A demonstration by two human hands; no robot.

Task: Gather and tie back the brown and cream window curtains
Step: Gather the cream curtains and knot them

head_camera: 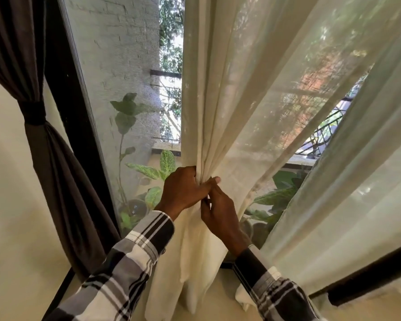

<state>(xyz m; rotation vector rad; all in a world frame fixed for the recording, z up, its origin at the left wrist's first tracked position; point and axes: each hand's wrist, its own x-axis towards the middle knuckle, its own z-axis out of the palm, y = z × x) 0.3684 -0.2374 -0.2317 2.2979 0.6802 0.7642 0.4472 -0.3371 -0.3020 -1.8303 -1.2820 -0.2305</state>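
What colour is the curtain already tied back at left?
Dark brown curtain, cinched by a matching dark band; shows clearly in the head view.

Window sill (222, 295): cream, flat ledge along bottom of window, running left to right below dark frame (77, 135). Gathered hem of cream curtain (195, 262) drapes down onto sill near its middle, folds resting on ledge. Small fold of cream cloth (242, 297) lies on sill just right of that bunch, beside checked sleeve. Second cream panel (357, 205) falls toward sill's right end, crossed by dark bar (368, 279). Sill's left end meets frame corner; brown curtain (63, 181) hangs near that corner, contact with sill unclear.
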